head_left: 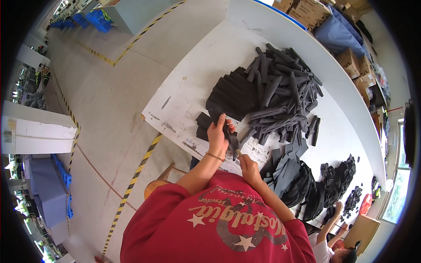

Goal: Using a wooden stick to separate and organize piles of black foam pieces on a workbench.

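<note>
My left hand (pixel 218 135) is closed on a dark fabric strip (pixel 232 141), which hangs down over the front of the white table. Close by on its right, my right hand (pixel 250 168) grips a thin light-coloured stick-like tool (pixel 238 152), whose tip touches or nearly touches the strip; its exact kind is too small to tell. Just beyond my left hand lies a fanned row of flat black fabric pieces (pixel 232 94). To the right of that row rises a big heap of rolled dark fabric strips (pixel 285 92). A few flat black pieces (pixel 202 125) lie left of my left wrist.
The white table (pixel 188 79) has a raised back panel (pixel 342 79). Grey and black fabric piles (pixel 289 171) continue to the right, where a co-worker's arm (pixel 331 223) reaches in. A wooden stool (pixel 156 188) stands at the near left. Cardboard boxes (pixel 309 13) sit behind the panel.
</note>
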Demonstrator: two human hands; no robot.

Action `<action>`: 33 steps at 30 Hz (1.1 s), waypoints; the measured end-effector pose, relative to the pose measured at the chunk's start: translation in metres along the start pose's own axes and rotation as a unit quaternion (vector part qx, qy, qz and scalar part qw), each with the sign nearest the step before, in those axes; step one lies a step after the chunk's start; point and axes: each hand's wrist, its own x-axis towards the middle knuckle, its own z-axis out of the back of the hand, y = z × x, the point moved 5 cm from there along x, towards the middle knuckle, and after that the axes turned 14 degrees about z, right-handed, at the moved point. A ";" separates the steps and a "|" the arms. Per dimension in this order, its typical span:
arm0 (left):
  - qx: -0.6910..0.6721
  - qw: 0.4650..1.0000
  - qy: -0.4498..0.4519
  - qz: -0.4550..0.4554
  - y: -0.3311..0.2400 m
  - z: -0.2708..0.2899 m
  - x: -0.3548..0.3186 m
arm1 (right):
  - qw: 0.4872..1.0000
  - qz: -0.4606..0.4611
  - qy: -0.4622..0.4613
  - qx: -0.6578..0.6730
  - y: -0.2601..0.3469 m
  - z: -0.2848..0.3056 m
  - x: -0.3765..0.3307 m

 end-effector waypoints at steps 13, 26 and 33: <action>0.008 0.998 -0.039 0.043 -0.019 0.022 0.039 | 0.988 -0.047 0.073 -0.126 0.066 0.110 -0.078; -0.145 0.978 -0.017 0.147 0.025 0.001 0.035 | 0.961 0.168 -0.219 -0.013 0.053 0.053 0.053; -0.123 0.975 0.065 0.171 0.022 0.014 0.040 | 0.966 0.143 -0.200 0.077 0.045 0.051 0.050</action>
